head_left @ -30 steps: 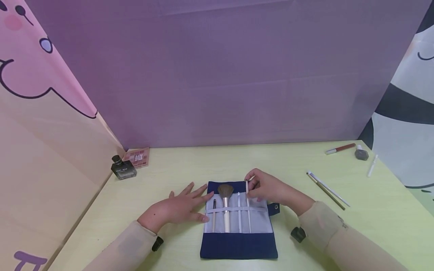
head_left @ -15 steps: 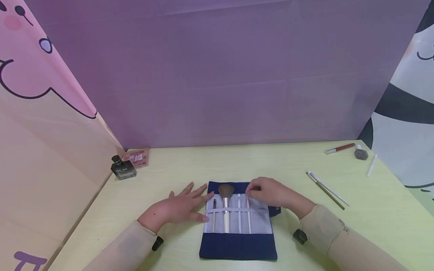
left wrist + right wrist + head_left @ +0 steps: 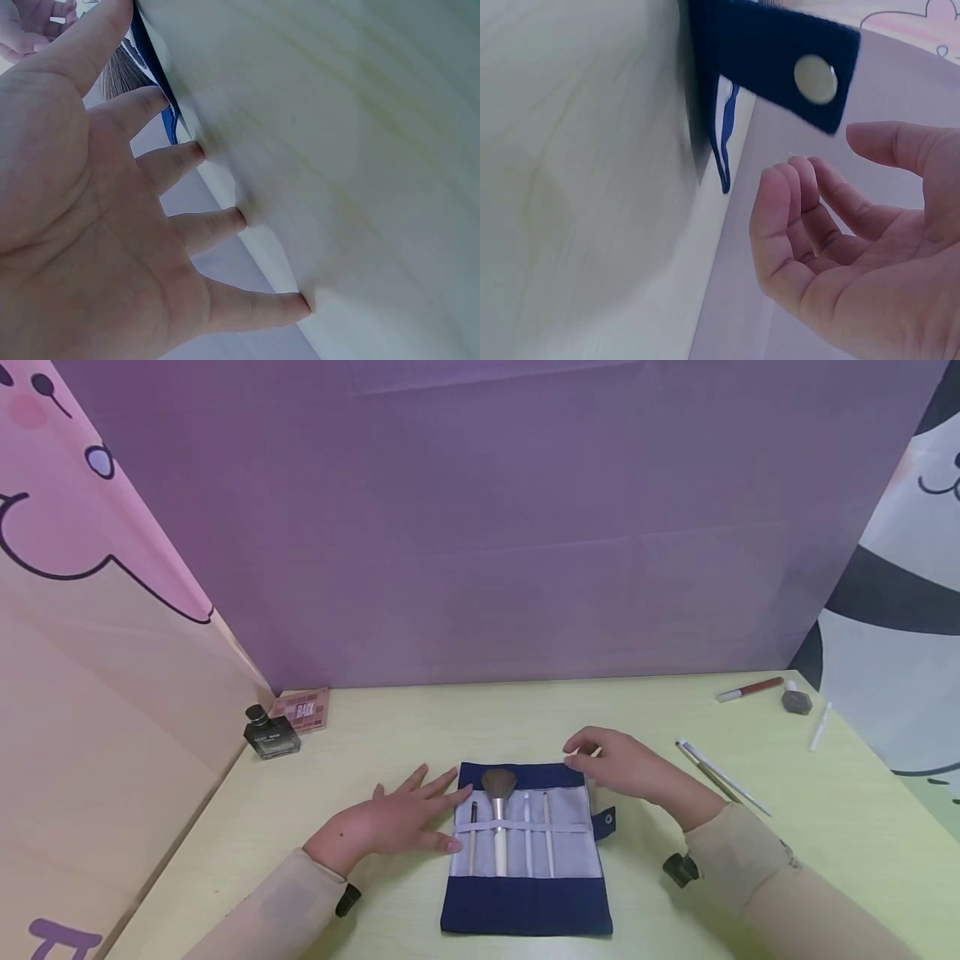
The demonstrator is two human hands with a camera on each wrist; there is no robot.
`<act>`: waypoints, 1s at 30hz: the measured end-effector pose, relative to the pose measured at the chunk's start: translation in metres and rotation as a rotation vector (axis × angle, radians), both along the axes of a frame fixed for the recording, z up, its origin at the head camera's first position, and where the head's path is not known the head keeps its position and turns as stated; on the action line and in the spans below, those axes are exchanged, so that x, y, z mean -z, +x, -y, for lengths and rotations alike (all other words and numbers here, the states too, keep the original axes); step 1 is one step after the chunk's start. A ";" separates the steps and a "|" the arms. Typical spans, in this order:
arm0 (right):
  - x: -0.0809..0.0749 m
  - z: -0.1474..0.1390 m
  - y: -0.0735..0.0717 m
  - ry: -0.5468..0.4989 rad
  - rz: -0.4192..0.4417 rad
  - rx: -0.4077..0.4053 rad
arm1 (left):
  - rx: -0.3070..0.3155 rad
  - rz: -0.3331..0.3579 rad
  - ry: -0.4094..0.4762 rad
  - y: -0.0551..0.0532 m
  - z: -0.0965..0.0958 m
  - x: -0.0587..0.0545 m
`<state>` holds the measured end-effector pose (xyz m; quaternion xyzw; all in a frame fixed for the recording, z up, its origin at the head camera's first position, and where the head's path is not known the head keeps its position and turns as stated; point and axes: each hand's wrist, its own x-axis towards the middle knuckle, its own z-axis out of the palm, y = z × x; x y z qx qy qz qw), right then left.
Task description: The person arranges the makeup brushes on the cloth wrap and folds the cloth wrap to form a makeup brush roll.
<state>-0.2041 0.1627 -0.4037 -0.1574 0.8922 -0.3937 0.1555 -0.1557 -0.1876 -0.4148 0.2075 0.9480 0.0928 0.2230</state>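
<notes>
"Navy fabric lined in pale grey: unrolled brush roll [image 3: 527, 906], on the pale yellow wood-look counter [image 3: 390, 722] between the two hands. Left hand [image 3: 390, 821]?"

"Flat, fingers spread wide, holding nothing. Index fingertip and thumb tip meet the roll's edge on that side; I read it as steadying the cloth."

"Right hand [image 3: 622, 764]?"

"At the roll's far corner on its own side. Fingers loosely bent, thumb apart, nothing held. Contact with the corner: cannot tell."

"Contents?"

"Four brushes under a thin, pale elastic band [image 3: 577, 828]. Counting away from the left hand: short thin brush with a dark tip [image 3: 472, 843], big white-handled brush with fluffy brown bristles [image 3: 500, 852], slim white brush [image 3: 528, 850], slim cream-coloured brush [image 3: 550, 850]."

"Step in hand?"

"Judgement: filling the roll, between one brush and the next. Two loose ones lie outward of the right hand: slim white-handled brush [image 3: 738, 787], and alongside it a slim gold-handled brush [image 3: 718, 782]."

"Next move calls for?"

"Probably a reach outward with the right hand, a narrow pinch on one handle, then sliding it lengthwise under the band on that hand's side. Left hand should keep the cloth from rumpling."
</notes>
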 end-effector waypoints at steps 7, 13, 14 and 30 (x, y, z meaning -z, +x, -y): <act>-0.002 -0.022 -0.003 -0.041 0.019 0.033 | -0.004 0.003 -0.001 -0.003 0.000 0.004; -0.006 -0.049 -0.005 -0.048 0.019 0.073 | -0.003 0.000 -0.001 -0.004 0.001 0.005; -0.006 -0.054 -0.005 -0.043 0.018 0.083 | -0.002 0.000 0.001 -0.003 0.001 0.005; 0.010 -0.140 -0.011 0.015 -0.036 0.192 | -0.011 0.004 0.006 -0.003 0.001 0.004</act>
